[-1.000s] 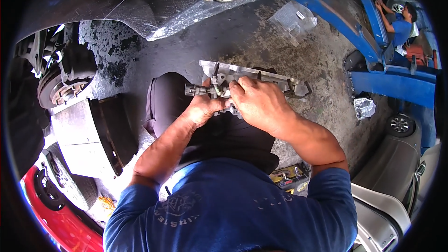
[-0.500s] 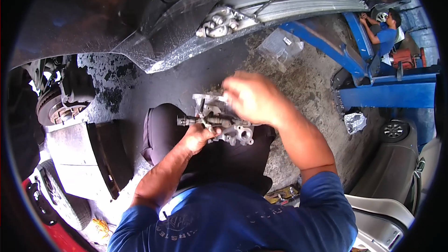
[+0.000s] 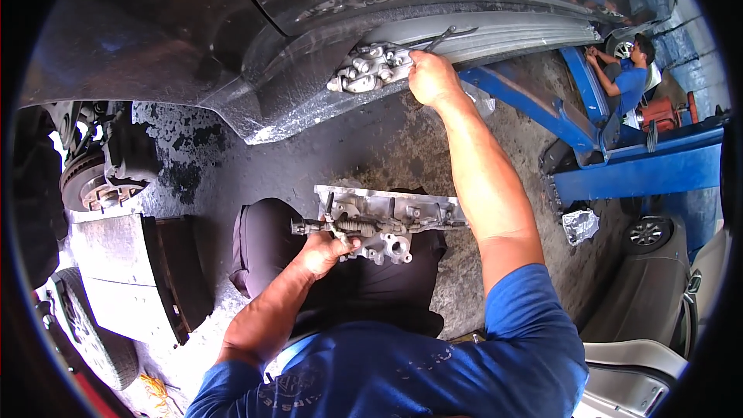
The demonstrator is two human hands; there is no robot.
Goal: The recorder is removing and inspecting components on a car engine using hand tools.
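A silvery metal casting (image 3: pixel 400 247) with bolt holes and a round port lies across my lap. A dark rod with a coil spring (image 3: pixel 357 227) runs along it. My left hand (image 3: pixel 322 254) grips its left end, thumb on top and the other fingers mostly hidden. My right arm stretches up to the dark car's sill. There my right hand (image 3: pixel 432 79) has its fingers closed on a thin metal tool that looks like a wrench (image 3: pixel 444 37); its grip is partly hidden. Beside that hand, several small metal parts (image 3: pixel 362 68) sit clustered on the sill.
The dark car body (image 3: pixel 155 39) spans the top, with an exposed brake disc (image 3: pixel 94 182) at left. Blue lift arms (image 3: pixel 534 108) reach in from the right. A crumpled clear wrapper (image 3: pixel 580 226) lies on the floor. Another person (image 3: pixel 631 77) works at the far right.
My right hand has left the casting and moved up to the tool on the sill. More of the casting's right side now shows. My left hand keeps its grip.
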